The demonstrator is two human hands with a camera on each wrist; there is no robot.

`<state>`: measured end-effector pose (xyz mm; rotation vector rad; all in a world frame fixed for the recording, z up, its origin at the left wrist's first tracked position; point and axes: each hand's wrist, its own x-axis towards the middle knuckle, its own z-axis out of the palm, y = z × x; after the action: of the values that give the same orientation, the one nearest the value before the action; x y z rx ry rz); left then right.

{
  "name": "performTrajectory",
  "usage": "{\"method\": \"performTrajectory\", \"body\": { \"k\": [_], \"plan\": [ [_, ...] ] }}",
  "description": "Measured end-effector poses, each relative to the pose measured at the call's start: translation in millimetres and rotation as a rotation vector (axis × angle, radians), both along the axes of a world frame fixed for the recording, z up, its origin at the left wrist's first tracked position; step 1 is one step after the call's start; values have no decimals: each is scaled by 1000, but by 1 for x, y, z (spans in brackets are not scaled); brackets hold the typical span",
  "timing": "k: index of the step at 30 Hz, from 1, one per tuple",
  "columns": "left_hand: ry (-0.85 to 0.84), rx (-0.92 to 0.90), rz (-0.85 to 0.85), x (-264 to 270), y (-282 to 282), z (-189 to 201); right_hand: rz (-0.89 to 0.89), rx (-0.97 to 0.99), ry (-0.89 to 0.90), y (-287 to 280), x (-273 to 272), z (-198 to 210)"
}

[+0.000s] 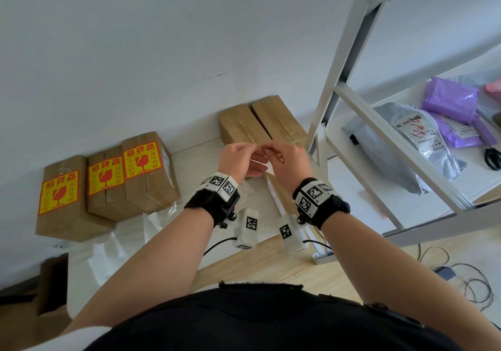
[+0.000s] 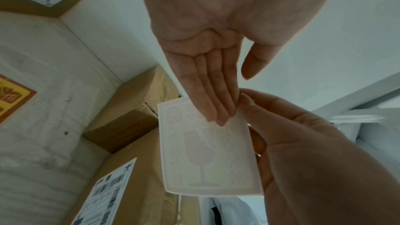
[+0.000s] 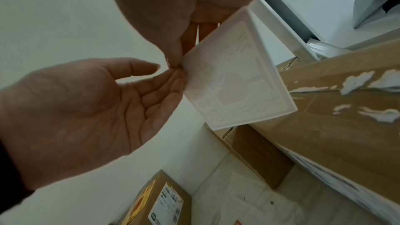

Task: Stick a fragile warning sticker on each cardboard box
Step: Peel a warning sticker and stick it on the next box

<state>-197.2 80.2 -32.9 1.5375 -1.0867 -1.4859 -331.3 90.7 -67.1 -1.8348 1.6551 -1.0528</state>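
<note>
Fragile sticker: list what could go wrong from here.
1. The right hand pinches the sticker at one corner only. The rest hangs free, so it may slip, curl or crease.
2. The left hand has no grip: its straight fingers just touch the sticker near that same corner, with the thumb apart. Picking at that edge could bend or tear it.

Person seen from above, wearing a black top [image 1: 271, 321], forearms [image 1: 168, 245] bare. Behind the left hand [image 1: 238, 158] and the right hand [image 1: 291, 160], each wrist wears a black strap [image 1: 202, 205] topped by a white block [image 1: 221, 183] printed with black square codes. A small white camera box [image 1: 248, 228] with a black cable [image 1: 217, 245] hangs under each wrist.
</note>
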Motion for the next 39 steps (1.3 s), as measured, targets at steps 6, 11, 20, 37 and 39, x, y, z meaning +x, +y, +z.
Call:
{"method": "performTrajectory", "body": {
  "k": [6, 11, 20, 37, 39],
  "plan": [
    [-2, -9, 12, 2, -2, 1, 31, -28, 1, -1, 1, 3],
    [38, -7, 50, 6, -7, 4, 23, -50, -15, -3, 4, 8],
    [78, -25, 51, 10, -5, 7, 7, -101, -15, -3, 5, 10],
    [-56, -141, -60, 17, -1, 0, -28, 69, -191, -4, 9, 10],
    [-117, -189, -92, 16, 0, 0, -36, 116, -240, -5, 8, 10]
  ]
}}
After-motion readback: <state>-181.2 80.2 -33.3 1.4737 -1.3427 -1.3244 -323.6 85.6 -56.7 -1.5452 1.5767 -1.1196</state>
